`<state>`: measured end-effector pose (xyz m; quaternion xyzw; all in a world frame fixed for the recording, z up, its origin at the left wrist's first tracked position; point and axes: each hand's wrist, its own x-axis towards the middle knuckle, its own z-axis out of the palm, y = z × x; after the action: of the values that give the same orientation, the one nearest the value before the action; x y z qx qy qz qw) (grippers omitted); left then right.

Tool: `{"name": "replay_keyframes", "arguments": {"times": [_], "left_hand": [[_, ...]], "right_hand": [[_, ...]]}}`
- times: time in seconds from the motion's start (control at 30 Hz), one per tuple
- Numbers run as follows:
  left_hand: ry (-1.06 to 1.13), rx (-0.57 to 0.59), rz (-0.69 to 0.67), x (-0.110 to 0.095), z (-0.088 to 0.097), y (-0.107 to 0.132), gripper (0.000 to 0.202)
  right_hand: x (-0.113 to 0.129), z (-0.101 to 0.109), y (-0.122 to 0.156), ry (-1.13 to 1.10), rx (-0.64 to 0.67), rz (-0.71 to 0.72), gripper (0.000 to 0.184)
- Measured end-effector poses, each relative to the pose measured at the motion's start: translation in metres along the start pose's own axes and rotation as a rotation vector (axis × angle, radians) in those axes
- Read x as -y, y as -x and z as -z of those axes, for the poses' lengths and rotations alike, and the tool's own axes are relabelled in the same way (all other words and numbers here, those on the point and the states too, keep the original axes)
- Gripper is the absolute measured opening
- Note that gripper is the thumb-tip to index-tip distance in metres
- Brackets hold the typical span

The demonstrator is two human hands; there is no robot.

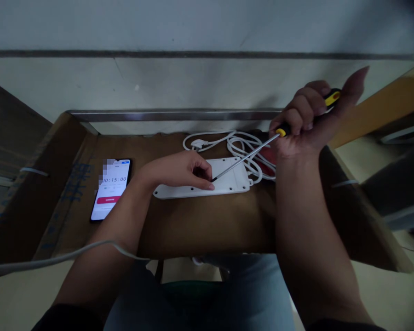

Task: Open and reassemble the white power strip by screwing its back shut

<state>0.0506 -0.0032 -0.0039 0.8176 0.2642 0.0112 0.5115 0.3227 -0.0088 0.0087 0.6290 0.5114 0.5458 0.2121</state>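
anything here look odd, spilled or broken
No spill or plain damage shows. A blocky, pixelated patch hides the upper left of the phone, which looks unnatural. The white cord also lies in untidy loops beyond the white strip.

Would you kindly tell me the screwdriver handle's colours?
The screwdriver handle is black and yellow, seen in the head view.
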Motion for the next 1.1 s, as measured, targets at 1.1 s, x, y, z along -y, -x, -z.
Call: {"name": "replay_keyframes", "arguments": {"times": [1.1], "left_hand": [[0.468,-1.044,-0.061,0.014,0.022,0.003,0.052]], "right_hand": [[0.003,0.041,-0.025,2.427,0.046,0.808,0.034]]}}
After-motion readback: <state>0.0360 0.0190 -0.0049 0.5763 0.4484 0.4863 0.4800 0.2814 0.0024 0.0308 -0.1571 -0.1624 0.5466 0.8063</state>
